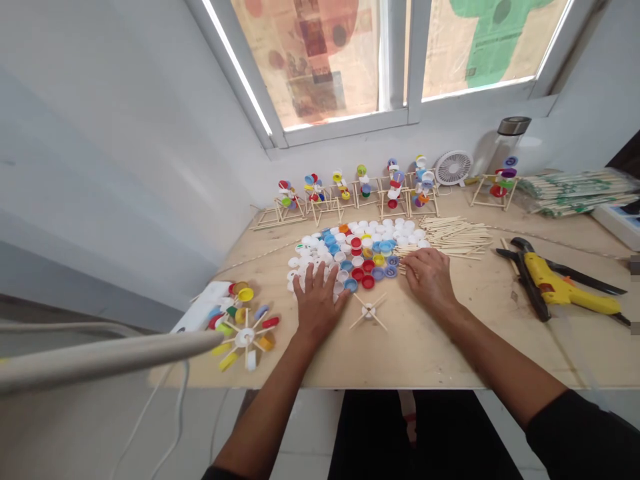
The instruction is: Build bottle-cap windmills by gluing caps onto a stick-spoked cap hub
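My left hand (319,300) lies flat with its fingers spread over white bottle caps (303,261) at the near left of the cap pile. My right hand (431,279) is closed, its fingertips pinched on short wooden sticks (406,251) at the pile's right edge; how many it grips is hidden. Between the hands, on the tabletop, lies a small cross (369,311) of four sticks set into a white cap. Red bottle caps (368,281), along with blue, yellow and purple ones, sit between my hands.
A stick wheel with coloured caps (245,337) lies at left, behind a blurred pale bar (110,357). Several stick-frame models (345,190) line the wall. Loose sticks (457,237), a yellow glue gun (560,291), black-handled pliers (530,273), a fan (453,167) and a bottle (507,143) are at right.
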### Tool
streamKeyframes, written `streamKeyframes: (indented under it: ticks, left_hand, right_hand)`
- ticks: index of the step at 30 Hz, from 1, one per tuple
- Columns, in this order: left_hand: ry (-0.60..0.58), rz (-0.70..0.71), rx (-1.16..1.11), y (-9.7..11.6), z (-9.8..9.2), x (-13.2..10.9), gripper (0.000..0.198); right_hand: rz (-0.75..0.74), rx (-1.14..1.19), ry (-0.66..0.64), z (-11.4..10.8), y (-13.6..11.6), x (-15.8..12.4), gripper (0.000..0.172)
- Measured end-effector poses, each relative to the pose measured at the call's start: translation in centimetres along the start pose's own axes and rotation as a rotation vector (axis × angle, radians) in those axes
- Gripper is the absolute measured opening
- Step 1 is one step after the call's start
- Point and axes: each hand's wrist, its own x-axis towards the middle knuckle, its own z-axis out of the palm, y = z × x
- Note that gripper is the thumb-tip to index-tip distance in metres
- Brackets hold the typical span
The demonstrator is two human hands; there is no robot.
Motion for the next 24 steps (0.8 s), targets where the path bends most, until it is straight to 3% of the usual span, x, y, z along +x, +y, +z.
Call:
streamKeyframes:
  ticks: [11,17,24]
  left_hand:
    - [-0.012,-0.021,-0.019,-0.6,0.5,1.2,0.052]
    - [0.114,0.006,-0.111,-0.6,-0.3,1.2,0.037]
    - [0.242,0.116,-0.264,1.6,-2.2,2.8,0.025]
  right_hand:
    - [0.052,-0.006,0.052,0.0,0.9,0.2,0.017]
    - [0.104,-0.033,0.086,-0.2,1.8,0.5,0.019]
    - [0.165,-0.075,0.093,-0.6,3.1,0.7,0.018]
